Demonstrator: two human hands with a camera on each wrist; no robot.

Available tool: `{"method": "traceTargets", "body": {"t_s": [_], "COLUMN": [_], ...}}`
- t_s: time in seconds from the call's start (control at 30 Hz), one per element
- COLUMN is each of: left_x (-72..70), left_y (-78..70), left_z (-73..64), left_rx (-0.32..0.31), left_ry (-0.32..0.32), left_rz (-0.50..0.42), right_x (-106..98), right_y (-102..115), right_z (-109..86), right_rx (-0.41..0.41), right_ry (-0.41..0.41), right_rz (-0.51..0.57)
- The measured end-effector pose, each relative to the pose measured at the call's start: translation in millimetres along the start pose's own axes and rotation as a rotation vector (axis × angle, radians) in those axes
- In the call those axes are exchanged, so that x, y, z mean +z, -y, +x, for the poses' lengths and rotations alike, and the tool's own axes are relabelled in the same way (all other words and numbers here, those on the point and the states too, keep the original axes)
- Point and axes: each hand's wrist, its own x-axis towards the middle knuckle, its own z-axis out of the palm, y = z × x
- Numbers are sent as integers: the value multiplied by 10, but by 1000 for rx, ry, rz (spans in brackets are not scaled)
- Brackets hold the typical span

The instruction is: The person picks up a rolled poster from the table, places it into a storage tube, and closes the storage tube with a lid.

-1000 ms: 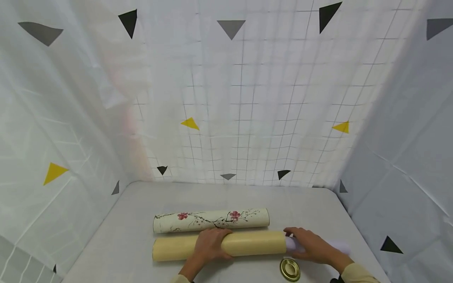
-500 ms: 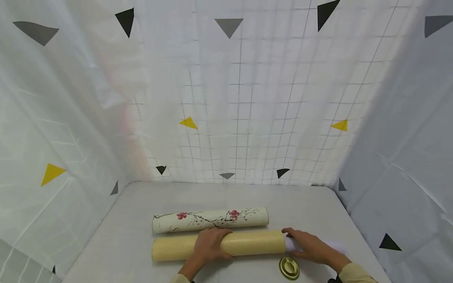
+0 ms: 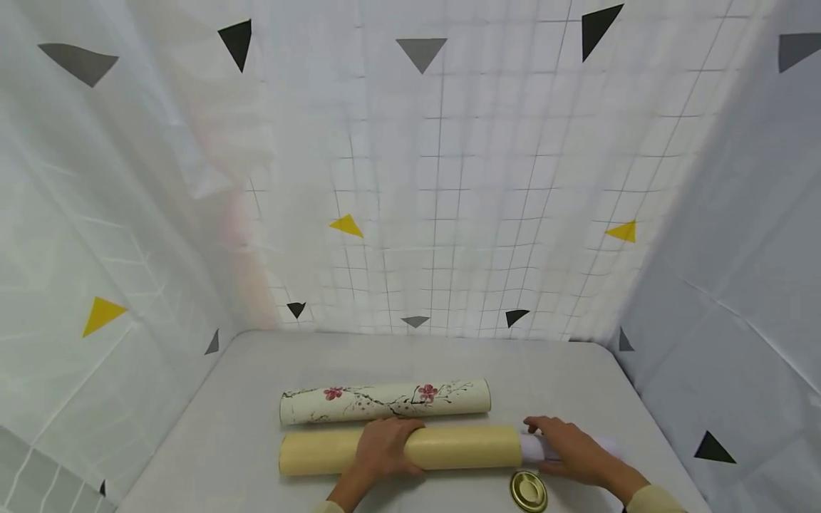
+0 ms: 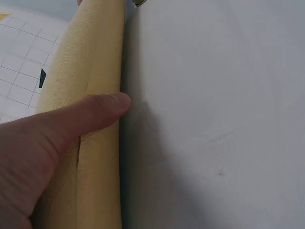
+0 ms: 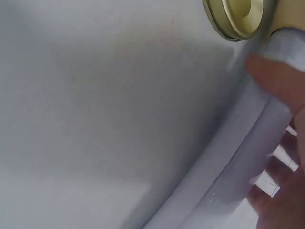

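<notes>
A yellow cardboard tube [image 3: 465,447] lies crosswise on the table. My left hand [image 3: 385,449] grips it near its middle, the thumb [image 4: 102,107] across its near side in the left wrist view. From the tube's right end sticks out a roll of white paper [image 3: 532,449], its left part hidden inside. My right hand [image 3: 574,449] holds this roll just beyond the tube's mouth, thumb on the near side and fingers on the far side; the right wrist view shows the paper's long edge [image 5: 238,148]. Close to the mouth lies a round gold lid [image 3: 529,491].
Behind the yellow tube, nearly parallel, lies a cream tube [image 3: 385,405] with a printed blossom branch. The white table [image 3: 256,370] is enclosed by white sheet walls [image 3: 410,142] marked with black, grey and yellow triangles.
The white roll has slid a little left, so less of it sticks out of the yellow tube. My right hand has shifted slightly right along it. My left hand keeps its place.
</notes>
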Motion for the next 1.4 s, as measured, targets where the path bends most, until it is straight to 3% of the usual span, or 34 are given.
{"method": "traceTargets", "body": {"t_s": [0.13,0.43,0.6,0.87,1.2,1.4], "left_x": [-6,14,37,46,45,51], "left_y": [-9,-21,-50,-51,-49,-53], "left_z": [-5,4,-5,-10,-5,-4], "left_rx": [-10,-2,4,11,24,-3], "left_ry": [5,-11,-14,-49,-53,-42], "left_rz": [3,9,7,5,13,7], "right_x": [39,119,103,61,96,150], "right_y": [-68,6,18,-62,42,-116], "right_z": [-14,73,30,-33,22,16], "right_rx": [1,-147,-128,-19,-80,-159], "right_ry": [-4,-104,-73,20,-25,-91], "right_rz": [4,59,38,-30,71,32]}}
